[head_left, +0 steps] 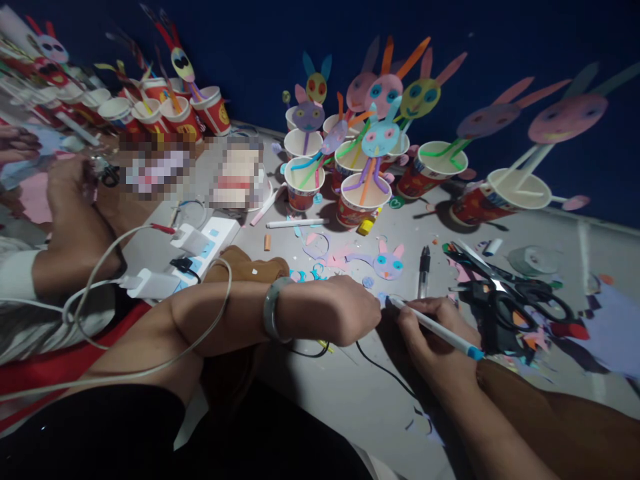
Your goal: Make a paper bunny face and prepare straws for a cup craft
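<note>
My right hand [440, 327] grips a white marker [443, 330] with a blue end, its tip slanting down to the left. At that tip is a small purple paper piece [383, 298], which my closed left hand [353, 310] seems to pinch; its fingertips are mostly hidden behind the hand. A jade-like bangle [273, 310] circles my left wrist. Just beyond my hands lie a purple paper rabbit face [389, 264] with pink ears and a small purple disc [368, 282]. A black-capped pen [424, 272] lies beyond my right hand.
Paper cups [363, 197] with paper rabbit heads on straws stand along the blue wall. Black-handled scissors [507, 293] and scraps lie at right. At left are a power strip [213, 243], white cables [100, 267] and another person's arm [83, 220]. A white marker [297, 223] lies by the cups.
</note>
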`<state>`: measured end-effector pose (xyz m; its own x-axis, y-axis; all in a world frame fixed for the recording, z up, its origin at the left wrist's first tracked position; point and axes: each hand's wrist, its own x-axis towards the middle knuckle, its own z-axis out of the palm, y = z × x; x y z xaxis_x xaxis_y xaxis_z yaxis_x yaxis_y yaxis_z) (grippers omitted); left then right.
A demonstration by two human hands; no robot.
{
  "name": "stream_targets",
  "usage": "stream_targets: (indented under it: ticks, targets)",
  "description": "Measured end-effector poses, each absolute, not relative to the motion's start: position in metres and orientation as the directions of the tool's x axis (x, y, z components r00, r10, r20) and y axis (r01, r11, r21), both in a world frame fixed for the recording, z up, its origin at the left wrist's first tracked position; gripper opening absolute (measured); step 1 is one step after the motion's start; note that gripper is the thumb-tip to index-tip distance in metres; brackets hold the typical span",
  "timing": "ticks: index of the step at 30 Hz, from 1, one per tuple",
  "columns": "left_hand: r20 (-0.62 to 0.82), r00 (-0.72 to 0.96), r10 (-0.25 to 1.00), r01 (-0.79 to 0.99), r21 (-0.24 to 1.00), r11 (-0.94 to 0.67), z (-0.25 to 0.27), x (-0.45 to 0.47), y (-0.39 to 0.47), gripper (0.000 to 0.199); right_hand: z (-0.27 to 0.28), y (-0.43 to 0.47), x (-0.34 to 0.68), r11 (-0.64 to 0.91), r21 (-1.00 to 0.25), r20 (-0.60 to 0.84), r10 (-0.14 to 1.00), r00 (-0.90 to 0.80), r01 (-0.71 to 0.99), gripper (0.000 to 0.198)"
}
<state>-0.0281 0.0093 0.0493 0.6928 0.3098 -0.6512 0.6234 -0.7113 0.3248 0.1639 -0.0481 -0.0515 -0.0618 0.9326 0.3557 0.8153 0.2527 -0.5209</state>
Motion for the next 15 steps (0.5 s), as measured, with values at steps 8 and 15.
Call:
stream_targets:
  ticks: [8, 15]
  targets:
    - [-0.661, 0.686, 0.304, 0.630, 0.332, -0.702, 0.0535, -0.0278, 0.0108, 0.031, -0.0508, -0.0489, 0.1663, 0.193, -0.561, 0.291, 0.956, -0.027, 0.805, 0.022]
    - [-0.624, 0.713, 0.320, 0.613, 0.333, -0.716, 0.0466, -0.0287, 0.0106, 0.028, -0.0539, -0.0546, 0.1690, 0.192, -0.651, 0.418, 0.898, 0.135, 0.734, 0.026]
